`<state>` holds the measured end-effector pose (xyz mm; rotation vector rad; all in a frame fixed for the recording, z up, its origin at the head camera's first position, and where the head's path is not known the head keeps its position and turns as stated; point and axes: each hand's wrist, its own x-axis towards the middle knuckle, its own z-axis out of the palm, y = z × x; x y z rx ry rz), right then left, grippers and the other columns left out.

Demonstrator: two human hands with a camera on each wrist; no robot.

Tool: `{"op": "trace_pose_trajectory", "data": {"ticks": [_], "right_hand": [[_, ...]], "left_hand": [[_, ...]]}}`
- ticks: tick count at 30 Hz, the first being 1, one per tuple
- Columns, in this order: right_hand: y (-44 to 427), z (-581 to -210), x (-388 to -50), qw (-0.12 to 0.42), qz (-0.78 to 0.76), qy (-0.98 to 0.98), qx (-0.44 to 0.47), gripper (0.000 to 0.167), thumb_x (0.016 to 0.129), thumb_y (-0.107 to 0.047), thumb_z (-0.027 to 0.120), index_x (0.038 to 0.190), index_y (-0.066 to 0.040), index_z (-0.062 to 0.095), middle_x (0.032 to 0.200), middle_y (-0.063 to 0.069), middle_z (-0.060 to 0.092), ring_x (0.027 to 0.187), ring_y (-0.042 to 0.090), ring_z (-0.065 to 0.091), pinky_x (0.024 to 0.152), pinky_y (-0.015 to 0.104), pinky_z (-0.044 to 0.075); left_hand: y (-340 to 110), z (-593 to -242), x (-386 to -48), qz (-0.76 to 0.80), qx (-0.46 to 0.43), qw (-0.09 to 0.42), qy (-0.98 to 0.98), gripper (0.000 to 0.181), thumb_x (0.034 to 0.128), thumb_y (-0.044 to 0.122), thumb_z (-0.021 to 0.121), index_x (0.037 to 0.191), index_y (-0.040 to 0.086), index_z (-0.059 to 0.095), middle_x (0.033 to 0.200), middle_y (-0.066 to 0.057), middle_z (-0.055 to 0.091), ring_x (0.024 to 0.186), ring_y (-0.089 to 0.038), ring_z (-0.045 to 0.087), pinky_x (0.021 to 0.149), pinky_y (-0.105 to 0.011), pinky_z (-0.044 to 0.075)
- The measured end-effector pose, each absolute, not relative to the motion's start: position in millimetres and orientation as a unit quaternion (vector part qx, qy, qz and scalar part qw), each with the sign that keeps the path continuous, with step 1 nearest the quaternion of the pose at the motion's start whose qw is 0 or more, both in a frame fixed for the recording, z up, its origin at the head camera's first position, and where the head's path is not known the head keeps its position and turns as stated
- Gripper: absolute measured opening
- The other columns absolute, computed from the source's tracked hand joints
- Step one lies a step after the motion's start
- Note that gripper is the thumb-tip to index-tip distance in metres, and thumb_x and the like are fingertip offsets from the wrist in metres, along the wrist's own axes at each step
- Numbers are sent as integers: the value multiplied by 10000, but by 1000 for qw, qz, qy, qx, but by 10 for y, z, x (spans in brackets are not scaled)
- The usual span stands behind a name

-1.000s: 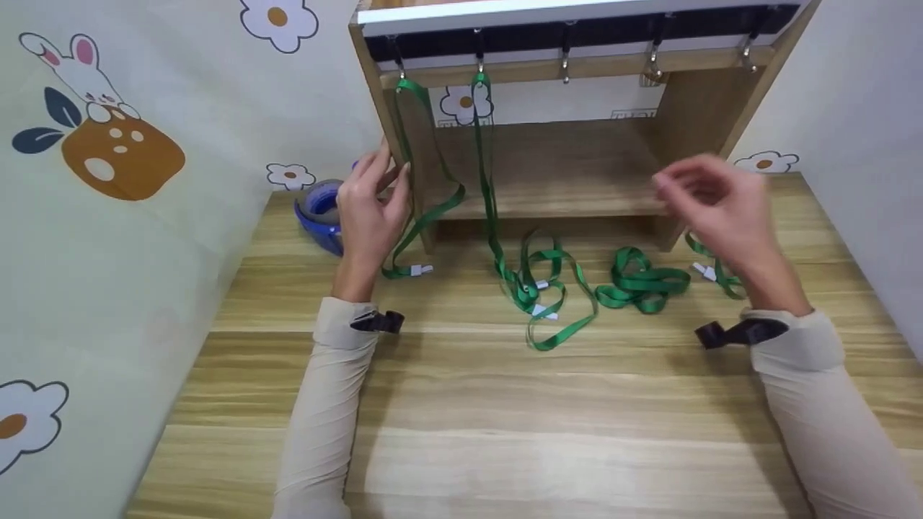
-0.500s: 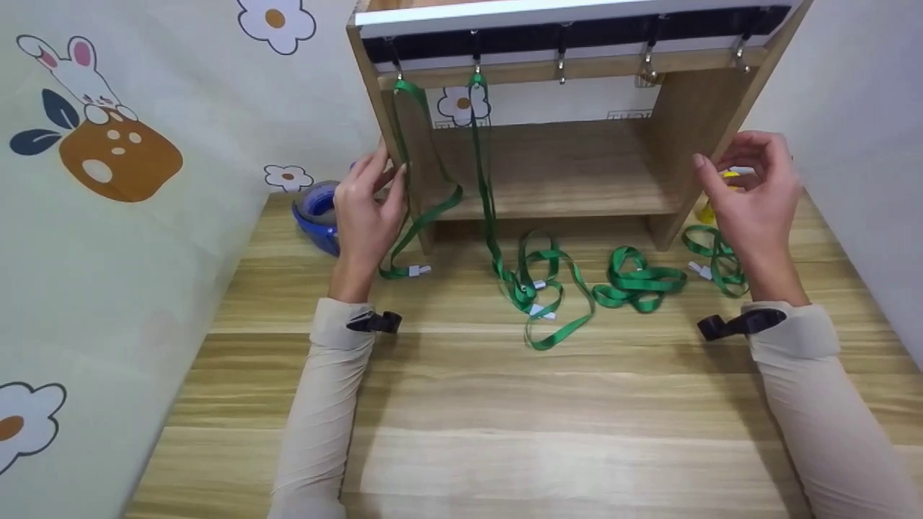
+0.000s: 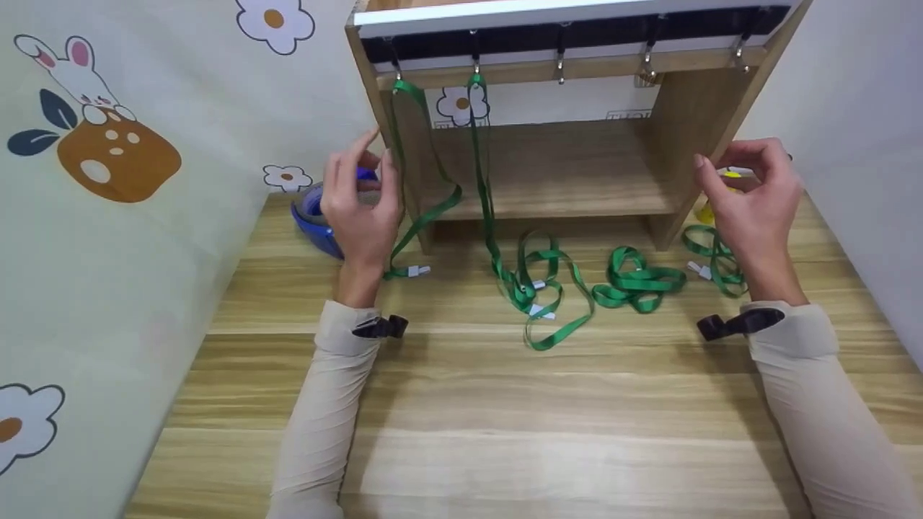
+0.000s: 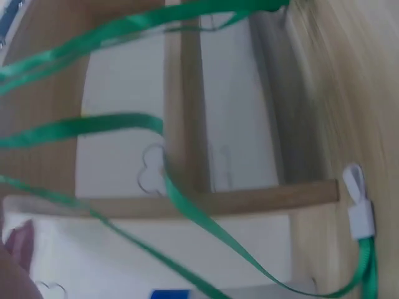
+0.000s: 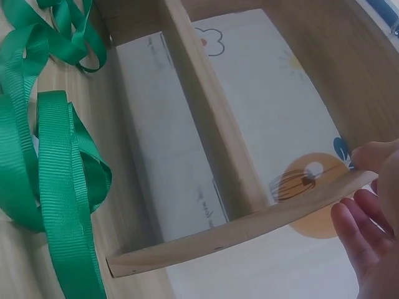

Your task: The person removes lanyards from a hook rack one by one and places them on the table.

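I had the right hand (image 3: 757, 191) pinching the right edge of the shelf (image 3: 577, 173), the left hand (image 3: 364, 209) loose and holding nothing beside its left edge. I judged this a steadying step; next called for a left grip clear of the straps (image 3: 435, 213) hanging down the shelf's front. Coils (image 3: 655, 277) lay before it, blue tape (image 3: 315, 232) left of it.

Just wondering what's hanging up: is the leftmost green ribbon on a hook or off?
On: the leftmost green ribbon hangs from the leftmost hook, its strands trailing down below it.
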<state>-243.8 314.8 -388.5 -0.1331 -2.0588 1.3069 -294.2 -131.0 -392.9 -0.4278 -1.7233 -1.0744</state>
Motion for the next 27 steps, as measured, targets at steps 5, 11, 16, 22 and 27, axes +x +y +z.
{"op": "trace_pose_trajectory", "data": {"ticks": [5,11,16,22,27], "right_hand": [[3162,-3887,-2451,340,498,-796,-61,269,955,-274,847,1169,-160,730,1135,-98,702,1103,56,693,978,193,618],[3169,-3909,-2458,341,503,-792,-63,273,952,-275,851,1166,-144,742,1128,-104,708,1098,62,697,981,201,621],[3183,-3952,-2484,347,501,-790,-58,284,947,-269,856,1166,-131,740,1118,-91,719,1073,65,700,974,197,621],[3190,-3981,-2506,349,502,-790,-55,295,946,-283,857,1168,-136,732,1122,-90,716,1085,71,702,992,211,619],[3174,-3960,-2480,347,504,-788,-64,293,946,-310,855,1162,-154,732,1156,-56,720,1111,88,706,1013,212,614]], "left_hand": [[-1055,-3870,-2797,-430,-242,500,-712,178,1025,143,753,1172,43,753,957,-93,739,827,-169,704,670,-253,617],[-720,-4002,-2644,-438,-248,286,-815,484,1034,337,762,1373,-1,684,1059,-96,791,906,-140,769,752,-183,651],[-645,-4112,-2649,-457,-238,228,-826,406,1028,313,772,1299,12,747,1003,-92,796,852,-132,770,740,-213,664],[-691,-4158,-2731,-610,-229,152,-743,379,1013,231,791,1332,33,742,942,-98,771,765,-191,765,705,-343,697],[-665,-4225,-2786,-716,-215,53,-662,394,1038,121,739,1406,-10,686,995,-111,730,805,-204,738,798,-406,704]]}}
